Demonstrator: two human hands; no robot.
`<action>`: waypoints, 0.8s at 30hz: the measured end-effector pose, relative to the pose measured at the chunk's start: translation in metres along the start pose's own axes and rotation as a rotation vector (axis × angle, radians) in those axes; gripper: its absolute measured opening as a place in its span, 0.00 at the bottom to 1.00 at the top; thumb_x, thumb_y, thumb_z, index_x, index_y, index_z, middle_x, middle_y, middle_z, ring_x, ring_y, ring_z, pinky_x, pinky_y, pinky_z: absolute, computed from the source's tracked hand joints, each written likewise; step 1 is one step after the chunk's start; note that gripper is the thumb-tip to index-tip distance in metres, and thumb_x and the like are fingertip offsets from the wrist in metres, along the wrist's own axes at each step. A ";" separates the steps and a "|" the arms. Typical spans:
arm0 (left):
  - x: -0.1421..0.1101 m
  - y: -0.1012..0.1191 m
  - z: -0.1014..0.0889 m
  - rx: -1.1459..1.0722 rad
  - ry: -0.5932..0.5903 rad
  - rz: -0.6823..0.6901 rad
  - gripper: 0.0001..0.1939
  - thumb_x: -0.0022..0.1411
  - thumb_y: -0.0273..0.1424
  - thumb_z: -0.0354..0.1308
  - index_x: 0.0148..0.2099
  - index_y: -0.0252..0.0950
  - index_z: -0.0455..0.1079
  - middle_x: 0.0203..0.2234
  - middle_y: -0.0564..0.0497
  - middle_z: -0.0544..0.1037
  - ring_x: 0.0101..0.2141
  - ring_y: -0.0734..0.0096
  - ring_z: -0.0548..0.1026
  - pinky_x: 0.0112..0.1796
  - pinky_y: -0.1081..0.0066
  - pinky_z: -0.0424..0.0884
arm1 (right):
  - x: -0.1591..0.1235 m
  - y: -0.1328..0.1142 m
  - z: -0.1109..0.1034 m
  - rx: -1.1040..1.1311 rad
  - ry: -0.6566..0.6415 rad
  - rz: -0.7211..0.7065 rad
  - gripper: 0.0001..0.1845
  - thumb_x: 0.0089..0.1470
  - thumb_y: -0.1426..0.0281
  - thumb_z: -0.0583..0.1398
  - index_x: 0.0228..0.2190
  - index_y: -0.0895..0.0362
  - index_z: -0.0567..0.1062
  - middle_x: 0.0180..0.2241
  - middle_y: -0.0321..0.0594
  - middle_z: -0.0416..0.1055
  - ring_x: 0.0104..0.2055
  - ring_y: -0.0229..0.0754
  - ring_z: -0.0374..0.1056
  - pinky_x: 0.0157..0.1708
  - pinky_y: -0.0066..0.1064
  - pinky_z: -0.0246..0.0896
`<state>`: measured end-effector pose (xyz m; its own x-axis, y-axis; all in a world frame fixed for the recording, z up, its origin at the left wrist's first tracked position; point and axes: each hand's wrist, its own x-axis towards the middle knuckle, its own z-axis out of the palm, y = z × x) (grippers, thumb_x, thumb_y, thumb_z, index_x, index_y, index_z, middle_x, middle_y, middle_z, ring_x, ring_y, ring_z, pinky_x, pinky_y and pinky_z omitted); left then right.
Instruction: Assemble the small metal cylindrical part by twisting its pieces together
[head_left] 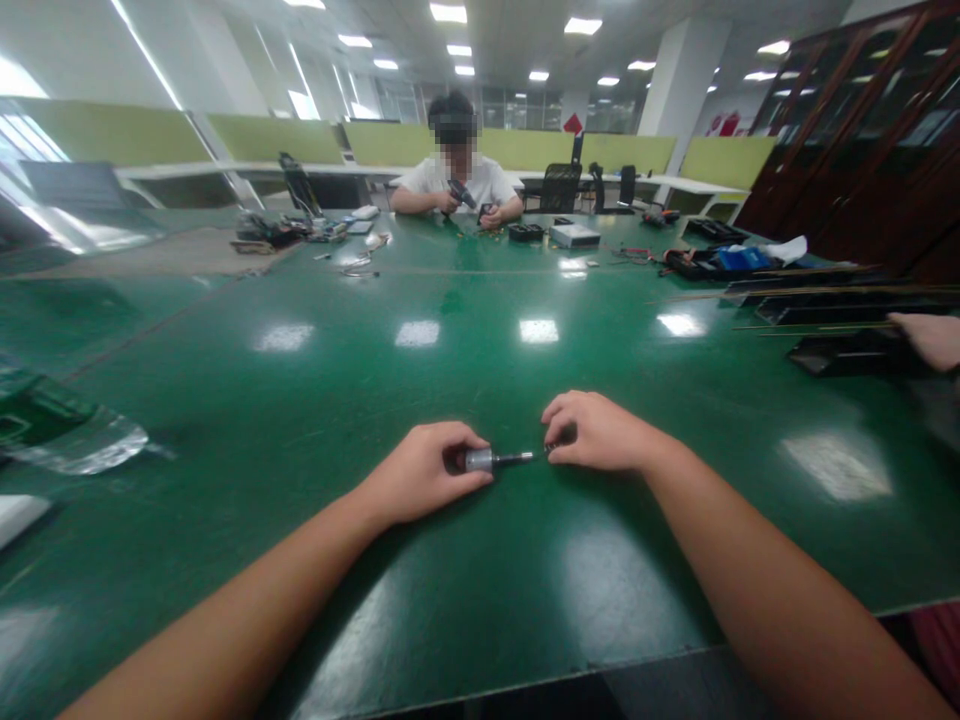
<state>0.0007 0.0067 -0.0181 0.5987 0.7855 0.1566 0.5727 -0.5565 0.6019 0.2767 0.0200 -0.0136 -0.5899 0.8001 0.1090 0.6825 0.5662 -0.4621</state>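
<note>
My left hand (429, 468) grips a small silver cylinder (479, 460), like a little motor, between thumb and fingers. A thin dark shaft with a bright tip (517, 457) sticks out of it to the right, lying level just above or on the green table. A short gap from the tip, my right hand (596, 432) pinches a tiny dark part (551, 449) whose kind I cannot make out. Its fingers cover most of that part.
A clear plastic bottle (67, 425) lies on the green table (360, 370) at the left, near a white object (21, 520). Black trays with thin rods (840, 305) stand at the right by another person's hand (930, 338). Across the table a person (487, 180) holds a drill-like tool.
</note>
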 end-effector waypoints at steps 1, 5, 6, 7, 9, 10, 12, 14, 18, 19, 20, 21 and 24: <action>0.000 0.000 0.000 0.001 0.001 0.001 0.12 0.56 0.35 0.66 0.42 0.37 0.76 0.32 0.52 0.79 0.31 0.69 0.76 0.34 0.73 0.70 | -0.001 0.001 -0.001 0.002 0.001 0.000 0.05 0.45 0.68 0.69 0.29 0.52 0.83 0.45 0.41 0.76 0.48 0.47 0.71 0.51 0.39 0.64; 0.000 0.000 0.000 0.011 -0.002 -0.002 0.12 0.57 0.36 0.66 0.42 0.37 0.76 0.32 0.51 0.79 0.31 0.69 0.76 0.33 0.72 0.69 | 0.000 -0.003 0.006 0.020 0.017 -0.052 0.05 0.48 0.68 0.69 0.31 0.52 0.83 0.45 0.41 0.76 0.48 0.46 0.70 0.52 0.41 0.63; 0.001 0.000 0.001 0.013 -0.001 -0.002 0.11 0.57 0.36 0.65 0.42 0.37 0.76 0.32 0.51 0.79 0.31 0.69 0.76 0.33 0.72 0.69 | 0.002 -0.006 0.010 0.025 0.033 -0.068 0.05 0.48 0.67 0.68 0.31 0.52 0.83 0.46 0.41 0.76 0.49 0.46 0.70 0.52 0.41 0.63; 0.001 -0.001 0.001 0.014 0.002 0.000 0.11 0.57 0.36 0.65 0.41 0.37 0.76 0.32 0.51 0.78 0.31 0.69 0.75 0.33 0.72 0.69 | 0.003 -0.009 0.015 0.033 0.051 -0.082 0.05 0.49 0.68 0.68 0.32 0.53 0.83 0.46 0.41 0.76 0.49 0.46 0.70 0.52 0.41 0.63; 0.001 -0.002 0.002 0.016 0.006 0.010 0.11 0.57 0.35 0.65 0.41 0.36 0.76 0.32 0.51 0.78 0.32 0.68 0.75 0.34 0.72 0.69 | 0.008 -0.015 0.026 0.057 0.100 -0.106 0.05 0.50 0.68 0.68 0.32 0.54 0.83 0.45 0.42 0.76 0.49 0.46 0.69 0.51 0.41 0.63; 0.001 -0.002 0.002 0.016 0.008 0.015 0.11 0.57 0.35 0.65 0.41 0.36 0.75 0.32 0.51 0.78 0.32 0.68 0.76 0.34 0.72 0.69 | 0.011 -0.018 0.031 0.076 0.114 -0.132 0.05 0.50 0.69 0.68 0.32 0.55 0.82 0.45 0.42 0.76 0.48 0.46 0.69 0.50 0.40 0.63; 0.002 -0.002 0.003 0.012 0.009 0.021 0.11 0.57 0.34 0.65 0.42 0.36 0.75 0.33 0.51 0.78 0.33 0.68 0.76 0.34 0.72 0.69 | 0.015 -0.025 0.041 0.090 0.155 -0.162 0.05 0.51 0.69 0.67 0.33 0.56 0.82 0.44 0.42 0.76 0.48 0.46 0.69 0.51 0.40 0.63; 0.002 -0.001 0.003 0.001 0.010 0.018 0.11 0.58 0.33 0.64 0.43 0.37 0.75 0.33 0.52 0.78 0.33 0.69 0.75 0.34 0.73 0.69 | 0.018 -0.029 0.046 0.110 0.183 -0.171 0.04 0.53 0.70 0.65 0.33 0.56 0.81 0.43 0.42 0.76 0.47 0.45 0.68 0.51 0.39 0.63; 0.001 0.000 0.003 -0.003 0.003 0.027 0.11 0.61 0.34 0.62 0.47 0.39 0.74 0.34 0.53 0.78 0.32 0.70 0.74 0.34 0.73 0.68 | 0.017 -0.031 0.046 0.113 0.198 -0.181 0.11 0.50 0.68 0.67 0.38 0.57 0.80 0.46 0.44 0.74 0.49 0.46 0.67 0.52 0.40 0.63; 0.001 0.000 0.003 0.003 0.006 0.037 0.11 0.61 0.34 0.62 0.46 0.39 0.74 0.34 0.53 0.78 0.32 0.70 0.74 0.35 0.72 0.68 | 0.016 -0.030 0.044 0.110 0.198 -0.186 0.15 0.48 0.67 0.68 0.39 0.57 0.80 0.47 0.45 0.74 0.50 0.47 0.67 0.52 0.40 0.63; 0.001 0.000 0.002 0.011 0.014 0.049 0.10 0.62 0.34 0.62 0.45 0.38 0.74 0.34 0.52 0.77 0.33 0.70 0.74 0.35 0.72 0.68 | 0.015 -0.029 0.043 0.107 0.199 -0.189 0.17 0.47 0.67 0.69 0.40 0.58 0.79 0.48 0.45 0.74 0.50 0.47 0.67 0.53 0.40 0.63; 0.000 0.000 0.002 0.017 0.022 0.059 0.09 0.61 0.34 0.62 0.44 0.37 0.75 0.35 0.51 0.77 0.34 0.69 0.74 0.36 0.72 0.68 | 0.014 -0.028 0.041 0.106 0.204 -0.187 0.18 0.46 0.67 0.69 0.41 0.58 0.79 0.48 0.45 0.74 0.50 0.47 0.67 0.53 0.41 0.62; -0.001 0.000 0.000 0.018 0.021 0.046 0.09 0.61 0.35 0.62 0.43 0.37 0.75 0.34 0.51 0.77 0.34 0.69 0.74 0.36 0.71 0.68 | 0.012 -0.027 0.040 0.115 0.212 -0.178 0.19 0.44 0.68 0.69 0.41 0.57 0.78 0.47 0.45 0.74 0.50 0.47 0.67 0.53 0.41 0.62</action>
<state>0.0001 0.0060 -0.0178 0.6129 0.7644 0.2001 0.5548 -0.5967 0.5798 0.2337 0.0062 -0.0347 -0.5844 0.7207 0.3730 0.5158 0.6847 -0.5148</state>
